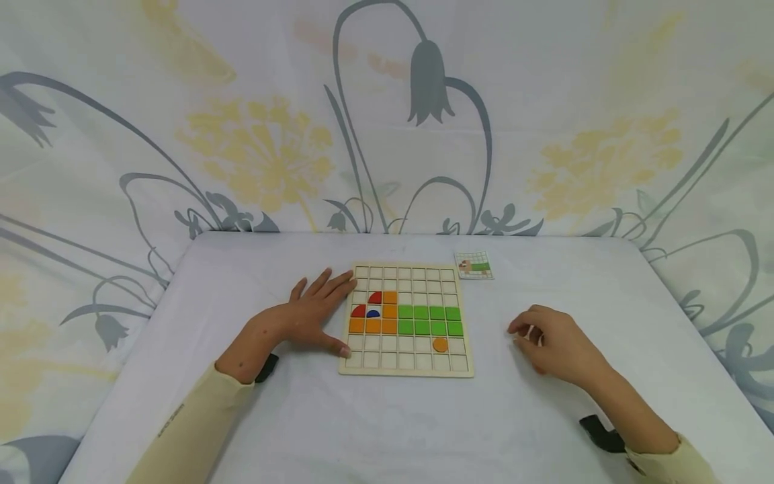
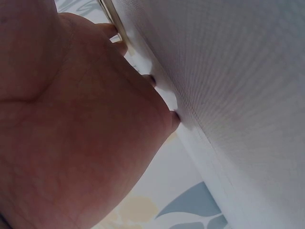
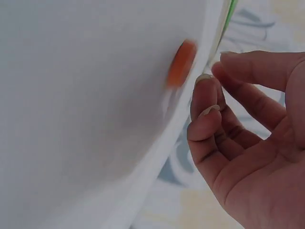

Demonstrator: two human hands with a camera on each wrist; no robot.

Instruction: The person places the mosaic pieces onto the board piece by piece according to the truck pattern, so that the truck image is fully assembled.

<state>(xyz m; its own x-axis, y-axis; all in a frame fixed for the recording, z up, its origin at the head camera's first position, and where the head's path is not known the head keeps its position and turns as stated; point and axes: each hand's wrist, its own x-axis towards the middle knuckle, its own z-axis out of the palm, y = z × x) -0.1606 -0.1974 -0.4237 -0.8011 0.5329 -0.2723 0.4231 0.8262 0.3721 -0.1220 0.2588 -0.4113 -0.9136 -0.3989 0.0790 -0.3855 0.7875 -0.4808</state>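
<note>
A pale wooden grid board (image 1: 405,373) lies on the table. My left hand (image 1: 311,319) is spread flat along its left side, index fingertip at the upper edge and thumb on the lower left corner. On the board sit orange tiles (image 1: 390,312), two red quarter-round pieces (image 1: 359,311), a blue half-round (image 1: 373,314), two rows of green squares (image 1: 421,327) and an orange disc (image 1: 440,345). To the right of the board my right hand (image 1: 547,339) hovers with loosely bent fingers, nothing between them. Close to its fingertips the right wrist view has a blurred orange piece (image 3: 182,64), hidden in the head view.
A small picture card (image 1: 474,266) with a gridded pattern lies past the board's upper right corner. White cloth (image 1: 387,430) covers the table, and a flower-printed curtain (image 1: 387,134) hangs behind it. Each wrist carries a black strap device (image 1: 603,435).
</note>
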